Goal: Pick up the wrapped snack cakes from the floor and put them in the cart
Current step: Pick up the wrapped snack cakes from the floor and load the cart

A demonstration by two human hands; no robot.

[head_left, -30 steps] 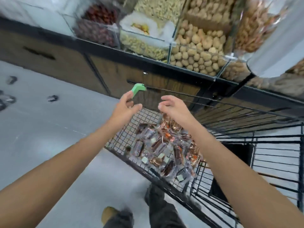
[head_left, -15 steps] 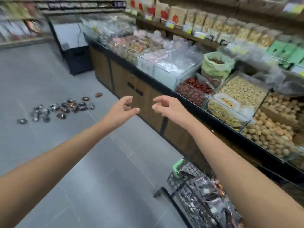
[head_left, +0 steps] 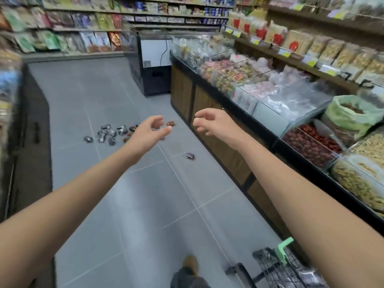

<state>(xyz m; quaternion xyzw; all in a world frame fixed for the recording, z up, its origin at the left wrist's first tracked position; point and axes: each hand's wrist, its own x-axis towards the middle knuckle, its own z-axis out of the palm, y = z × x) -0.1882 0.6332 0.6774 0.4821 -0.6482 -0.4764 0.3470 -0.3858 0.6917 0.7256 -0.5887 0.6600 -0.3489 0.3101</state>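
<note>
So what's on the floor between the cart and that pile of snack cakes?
Mostly bare grey floor, in the head view. One stray wrapped cake lies between the cart and the pile.

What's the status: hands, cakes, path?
Left hand and right hand open, empty. Snack cakes scattered on floor ahead, one stray nearer. Cart low right. Floor between shows nothing in the way.
</note>
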